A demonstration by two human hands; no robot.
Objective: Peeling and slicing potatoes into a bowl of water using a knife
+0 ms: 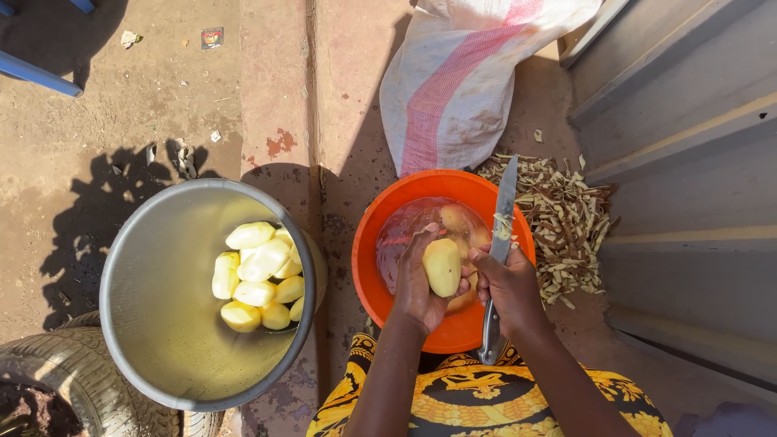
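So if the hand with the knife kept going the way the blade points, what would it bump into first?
Probably the far rim of the round orange plastic bowl, since the right hand holds the long steel knife pointing over it. Beyond lies the white-and-pink woven sack. Depth is unclear.

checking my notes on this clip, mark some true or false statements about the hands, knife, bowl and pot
1. The left hand holds a peeled potato. True.
2. The right hand holds a spoon. False: it grips a knife, blade pointing away from the person.
3. The orange bowl holds water and potatoes. True.
4. The metal pot is empty. False: peeled potatoes lie in it.
5. The peels are heaped left of the pot. False: they lie right of the bowl.
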